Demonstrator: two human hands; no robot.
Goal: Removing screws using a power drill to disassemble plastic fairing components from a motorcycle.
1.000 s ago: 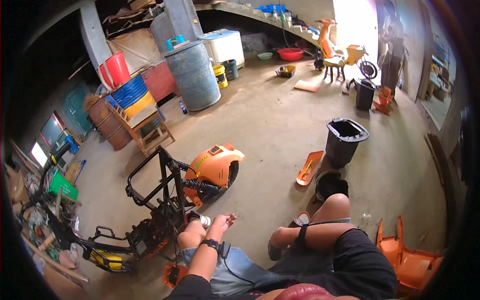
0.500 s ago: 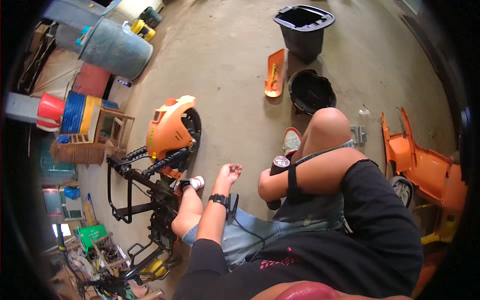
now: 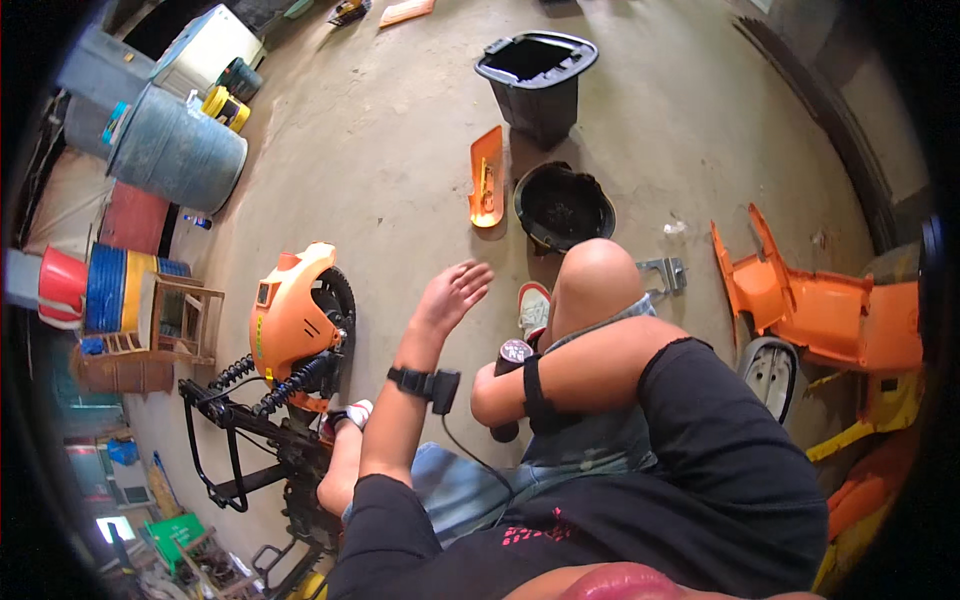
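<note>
My left hand (image 3: 455, 293) is raised over the floor in front of me, fingers stretched out and nothing in it. My right hand (image 3: 487, 397) is wrapped round a black cylindrical object (image 3: 514, 352) with a round printed end, held upright between my legs; its exact kind does not show. Left of me stands a stripped motorbike (image 3: 290, 400) with a black frame, coil shocks and an orange fender (image 3: 290, 305) over its wheel. Ahead on the floor lies an orange panel (image 3: 486, 150) with small tools on it, beside a round black tub (image 3: 565, 210).
Farther ahead stands a black bin (image 3: 540, 105). Right of my knee lie a metal bracket (image 3: 665, 275) and orange body panels (image 3: 820, 315). Along the left are a large blue-grey drum (image 3: 180, 150), a red bucket (image 3: 62, 283) and a wooden chair (image 3: 185, 320). A cable (image 3: 470, 450) hangs from my left wrist.
My left hand has risen and reached forward, its fingers going from loosely curled to stretched out. My right hand keeps its hold on the black cylinder. The whole view has shifted.
</note>
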